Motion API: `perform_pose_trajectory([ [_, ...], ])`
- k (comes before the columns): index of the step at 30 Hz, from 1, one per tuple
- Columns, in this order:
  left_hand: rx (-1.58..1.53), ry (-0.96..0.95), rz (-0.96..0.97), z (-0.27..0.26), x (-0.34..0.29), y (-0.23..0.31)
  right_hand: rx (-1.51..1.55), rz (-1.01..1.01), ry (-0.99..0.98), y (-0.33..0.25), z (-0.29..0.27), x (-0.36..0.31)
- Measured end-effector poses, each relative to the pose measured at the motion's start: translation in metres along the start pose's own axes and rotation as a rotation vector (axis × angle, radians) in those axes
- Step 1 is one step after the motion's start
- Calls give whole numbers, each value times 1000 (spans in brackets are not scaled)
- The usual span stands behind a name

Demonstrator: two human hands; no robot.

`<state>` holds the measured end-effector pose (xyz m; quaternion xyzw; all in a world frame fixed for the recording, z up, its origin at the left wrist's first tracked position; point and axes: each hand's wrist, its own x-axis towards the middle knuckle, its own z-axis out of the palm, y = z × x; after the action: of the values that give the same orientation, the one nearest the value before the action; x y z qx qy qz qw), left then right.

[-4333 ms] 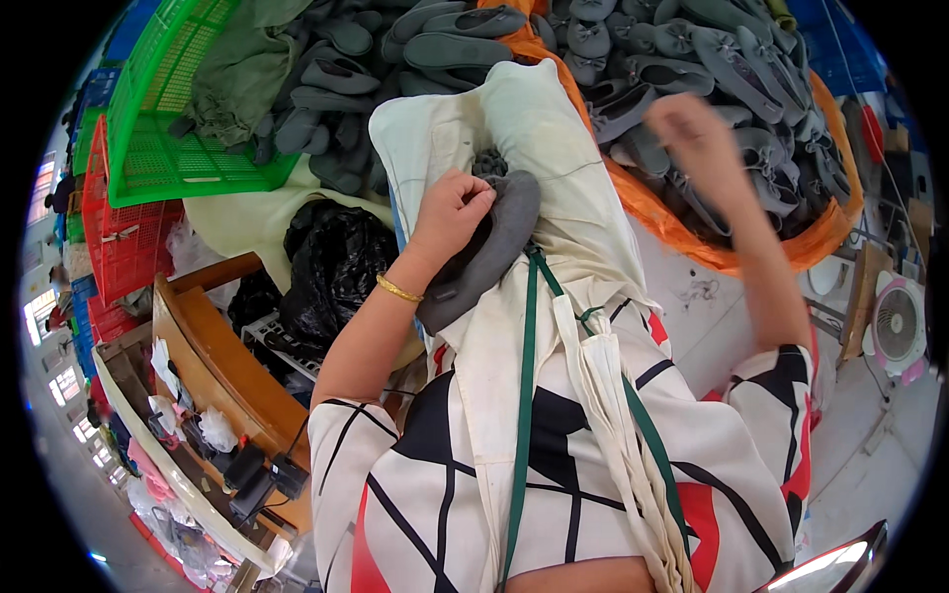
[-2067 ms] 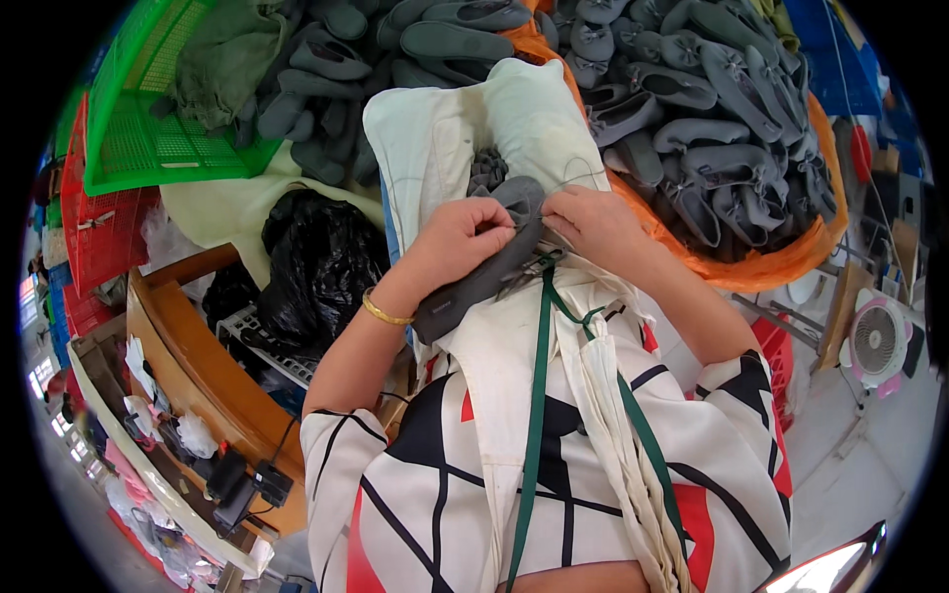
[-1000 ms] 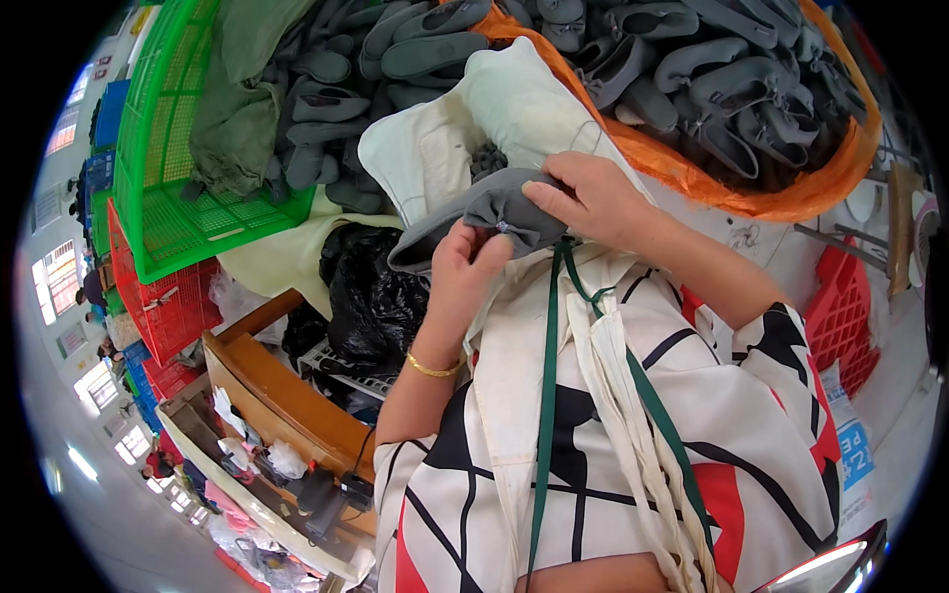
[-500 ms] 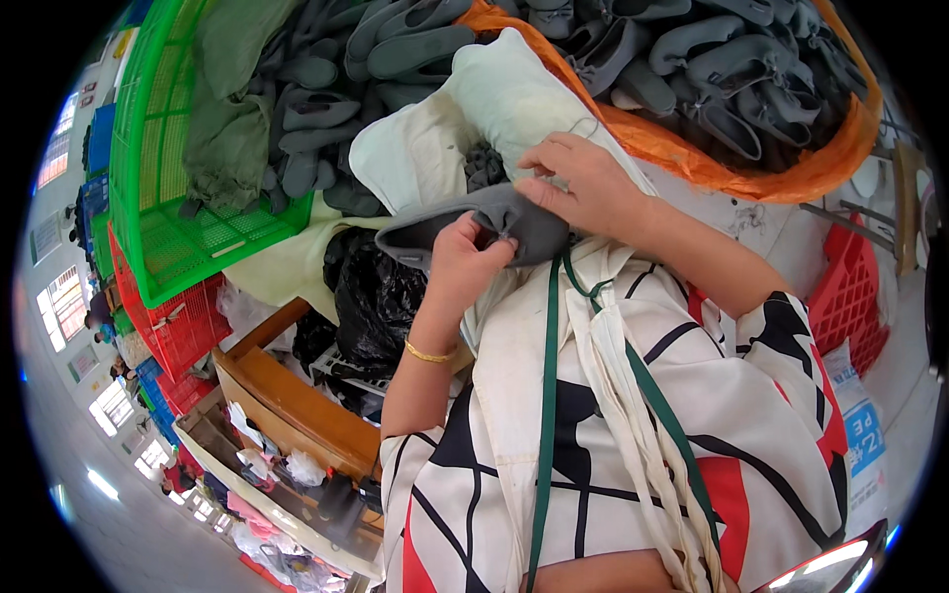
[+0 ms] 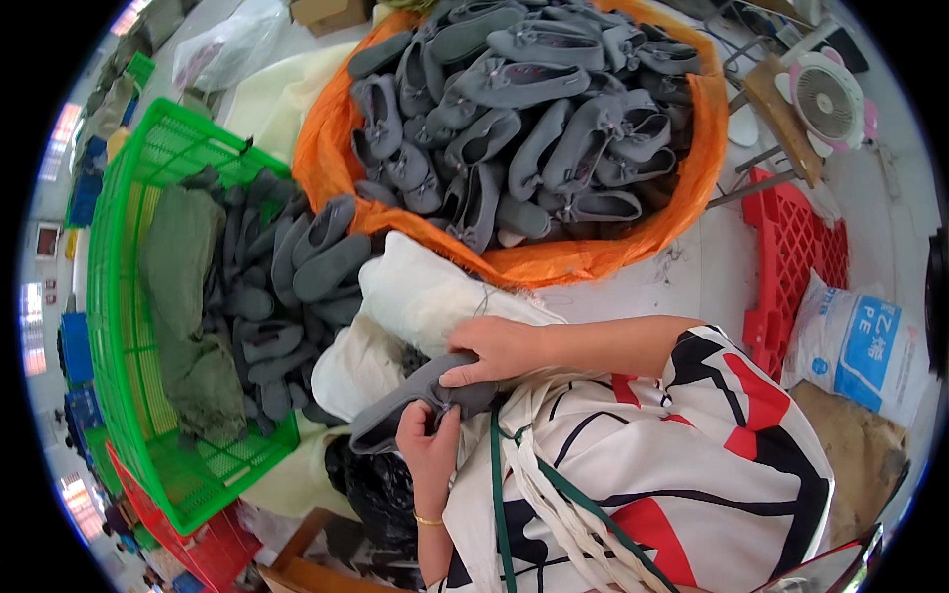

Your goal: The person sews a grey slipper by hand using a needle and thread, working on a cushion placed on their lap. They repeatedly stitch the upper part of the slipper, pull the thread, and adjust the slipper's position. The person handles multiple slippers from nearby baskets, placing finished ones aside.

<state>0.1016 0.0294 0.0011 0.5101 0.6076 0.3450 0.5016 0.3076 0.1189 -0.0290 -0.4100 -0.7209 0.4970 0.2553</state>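
Note:
A grey cloth slip-on shoe (image 5: pixel 388 423) lies across my lap, its heel toward the left and its toe toward the right. My left hand (image 5: pixel 431 441), with a thin gold bracelet at the wrist, pinches the shoe's opening edge near a small bow. From the far side, my right hand (image 5: pixel 502 350) holds the toe part, the thumb resting on top. Any small item between the fingertips is too fine to make out. White padded cloth (image 5: pixel 415 289) lies just beyond the shoe.
An orange sack (image 5: pixel 583 259) full of grey shoes stands ahead. At the left, a green crate (image 5: pixel 124 326) holds more shoes and a dull green cloth (image 5: pixel 183 306). A black plastic bag (image 5: pixel 371 494) is near my left forearm. Rightward are a red plastic crate (image 5: pixel 766 267) and a fan (image 5: pixel 825 102).
The view has shifted, so the orange sack and the crate show more fully. My right hand has come down onto the shoe's toe, while the left keeps its pinch.

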Motion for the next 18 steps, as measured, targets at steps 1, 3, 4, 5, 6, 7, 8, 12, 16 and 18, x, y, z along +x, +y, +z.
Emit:
perform_pose_trajectory([
  [1,203,-63,105,-4,5,9,162,212,-175,2,-13,3],
  [3,446,79,392,5,16,35,328,399,-234,12,-26,4],
  [4,561,153,536,10,23,44,454,353,-40,34,-30,6],
  [5,577,151,571,7,25,47,578,299,144,52,-38,11],
  [6,565,219,596,5,26,46,555,355,264,42,-69,17],
  [7,563,245,594,2,27,45,626,363,388,59,-97,27],
  [8,581,295,570,-5,24,39,696,386,481,45,-127,40],
  [12,540,243,457,-10,32,-2,632,298,781,59,-246,51],
  [16,592,284,329,-25,36,-27,117,49,966,63,-237,53],
  [18,582,279,192,-34,30,-39,6,103,705,61,-190,49],
])
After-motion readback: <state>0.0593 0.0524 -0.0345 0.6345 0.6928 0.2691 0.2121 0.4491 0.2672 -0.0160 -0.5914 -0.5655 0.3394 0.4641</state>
